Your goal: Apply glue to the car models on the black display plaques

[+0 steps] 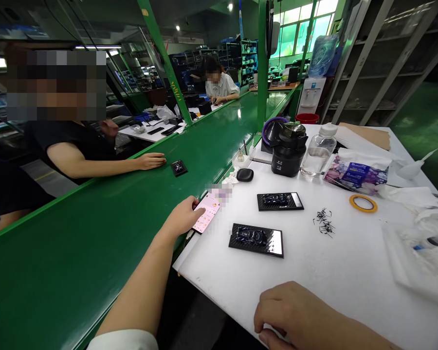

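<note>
My left hand [184, 214] rests on a phone [207, 213] with a lit pink screen, lying at the left edge of the white table [241, 277]; the thumb touches the screen. Fingers curled under, my right hand [290, 311] lies on the table's near edge and holds nothing. Two flat black rectangular parts lie between them: one [256, 239] near the phone, one [280, 201] further back. A small heap of black clips [324, 222] lies to their right.
A green conveyor belt [95, 233] runs along the left, with a small black part [178, 167] near a seated person's hand [151, 160]. Further back stand a black jar [289, 149], clear bottle [318, 150], tissue pack [357, 175], yellow tape roll [363, 203] and white cloths [419, 253].
</note>
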The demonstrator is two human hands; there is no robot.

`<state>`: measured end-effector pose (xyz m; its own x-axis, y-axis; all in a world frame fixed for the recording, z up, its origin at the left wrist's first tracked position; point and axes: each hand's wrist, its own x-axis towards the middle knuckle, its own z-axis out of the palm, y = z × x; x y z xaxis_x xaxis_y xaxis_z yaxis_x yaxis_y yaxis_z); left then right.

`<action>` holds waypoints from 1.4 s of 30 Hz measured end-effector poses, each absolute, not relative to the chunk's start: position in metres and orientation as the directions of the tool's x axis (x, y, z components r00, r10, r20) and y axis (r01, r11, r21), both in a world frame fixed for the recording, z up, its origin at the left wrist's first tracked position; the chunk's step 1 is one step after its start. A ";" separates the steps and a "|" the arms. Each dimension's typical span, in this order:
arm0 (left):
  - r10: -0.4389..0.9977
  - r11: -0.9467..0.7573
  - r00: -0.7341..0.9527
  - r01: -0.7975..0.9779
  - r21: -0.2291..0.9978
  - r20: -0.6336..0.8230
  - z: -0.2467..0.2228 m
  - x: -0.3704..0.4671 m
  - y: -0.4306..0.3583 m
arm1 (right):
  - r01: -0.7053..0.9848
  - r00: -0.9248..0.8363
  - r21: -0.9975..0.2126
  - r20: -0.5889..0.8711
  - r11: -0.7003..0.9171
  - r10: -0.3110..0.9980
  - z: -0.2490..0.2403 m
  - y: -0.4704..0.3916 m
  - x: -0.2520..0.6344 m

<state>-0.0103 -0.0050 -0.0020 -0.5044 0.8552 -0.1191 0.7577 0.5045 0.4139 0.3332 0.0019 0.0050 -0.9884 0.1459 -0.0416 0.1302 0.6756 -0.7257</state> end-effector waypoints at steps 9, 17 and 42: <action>0.857 0.496 -0.510 0.775 0.393 -0.075 -0.005 -0.004 -0.004 | 0.129 -0.990 -0.715 -0.054 0.687 0.130 0.002 0.001 0.331; 0.901 0.424 -0.427 0.835 0.350 -0.071 -0.006 -0.001 -0.005 | 0.120 -0.992 -0.704 -0.065 0.700 0.106 -0.002 0.002 0.330; 0.791 0.606 -0.588 0.791 0.086 -0.169 0.003 0.016 0.026 | 0.055 -0.998 -0.679 -0.039 0.732 0.039 -0.013 0.006 0.326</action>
